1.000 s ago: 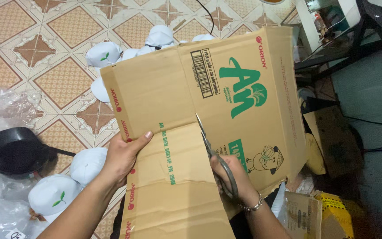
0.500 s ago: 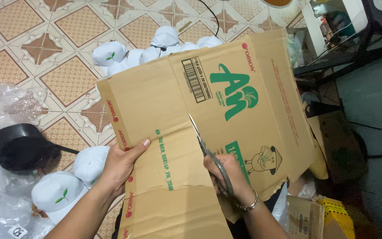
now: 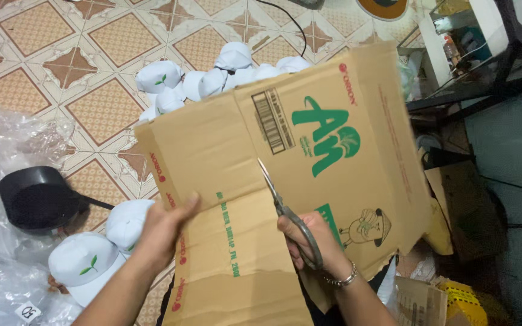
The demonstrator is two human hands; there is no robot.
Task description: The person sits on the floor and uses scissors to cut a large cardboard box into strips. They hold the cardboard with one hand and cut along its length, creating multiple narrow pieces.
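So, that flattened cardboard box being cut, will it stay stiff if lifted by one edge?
Probably stiff between folds: the flattened cardboard box stays flat with only the left hand steadying it. Likely to hinge at its creases, and beside the cut where the scissors are.

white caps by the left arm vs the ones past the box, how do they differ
The white caps by the left arm are few, lying near the clear plastic, one showing its green leaf mark face up. The white caps past the cardboard box are many, heaped on bare floor tiles. Both groups are white with green leaf marks.
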